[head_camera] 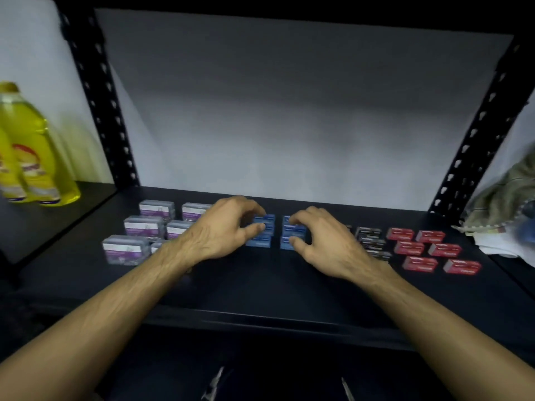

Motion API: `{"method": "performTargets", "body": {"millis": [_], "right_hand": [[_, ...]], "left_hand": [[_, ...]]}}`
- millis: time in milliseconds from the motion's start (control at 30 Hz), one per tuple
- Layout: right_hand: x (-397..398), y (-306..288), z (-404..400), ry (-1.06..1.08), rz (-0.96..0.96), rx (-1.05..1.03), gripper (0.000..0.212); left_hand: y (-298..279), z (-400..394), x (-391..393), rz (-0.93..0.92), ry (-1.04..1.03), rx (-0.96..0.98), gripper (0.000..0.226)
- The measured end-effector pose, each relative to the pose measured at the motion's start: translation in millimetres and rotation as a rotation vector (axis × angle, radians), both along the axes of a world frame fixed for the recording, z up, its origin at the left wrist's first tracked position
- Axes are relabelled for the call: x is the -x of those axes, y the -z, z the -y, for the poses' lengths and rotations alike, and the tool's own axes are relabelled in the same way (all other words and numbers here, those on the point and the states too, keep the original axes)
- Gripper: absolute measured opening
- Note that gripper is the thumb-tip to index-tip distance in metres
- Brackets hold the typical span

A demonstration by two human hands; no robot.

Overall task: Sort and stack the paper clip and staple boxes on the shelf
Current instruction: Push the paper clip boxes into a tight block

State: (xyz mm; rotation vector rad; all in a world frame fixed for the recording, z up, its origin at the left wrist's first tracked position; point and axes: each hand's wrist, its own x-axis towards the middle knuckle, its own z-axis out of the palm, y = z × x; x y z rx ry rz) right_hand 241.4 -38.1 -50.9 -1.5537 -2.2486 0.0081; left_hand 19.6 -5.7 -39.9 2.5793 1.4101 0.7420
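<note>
On the dark shelf (260,287) both bare hands reach in over the middle of the board. The left hand (223,230) curls its thumb and fingers around the left column of blue boxes (260,231), fingertips on the far box and thumb pressed to the side of a nearer one. The right hand (321,241) closes loosely on the right column of blue boxes (291,234), forefinger touching the far end and thumb at the near end. The two blue columns run near to far, just beside each other with a narrow gap between them. To the left lie the grey-and-purple boxes (136,227) in two columns, partly hidden by the left wrist. To the right, just beyond the right hand, sits a column of black boxes (372,238), then the red boxes (425,250) in two columns. Yellow bottles (34,151) stand on the neighbouring shelf at far left, and crumpled cloth (503,204) lies at far right
</note>
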Motion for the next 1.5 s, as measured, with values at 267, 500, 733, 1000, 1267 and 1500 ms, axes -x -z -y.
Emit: {"method": "performTargets", "body": {"millis": [267,500,733,1000,1267,1500], "right_hand": [[100.2,1.7,-5.4,-0.186,-0.003,0.003,0.036],[178.1,5.0,-6.1,-0.268,-0.032,-0.004,0.037],[217.3,14.4,-3.2,-0.196,0.032,0.015,0.042],[210.5,20.4,-8.3,-0.125,0.040,0.090,0.036],[200.8,21.7,-12.9,-0.137,0.002,0.094,0.041],[197.9,23.1,-16.9,-0.121,-0.007,0.073,0.039]], "left_hand": [[-8.6,10.4,115.8,-0.019,-0.173,0.038,0.027],[4.0,22.5,186.7,-0.021,-0.250,0.065,0.029],[25.6,24.7,217.3,-0.054,-0.254,0.158,0.044],[34.5,14.8,219.3,-0.032,-0.223,0.190,0.041],[34.6,8.0,205.7,-0.028,-0.207,0.158,0.040],[35.3,4.6,195.2,-0.050,-0.209,0.154,0.040]]}}
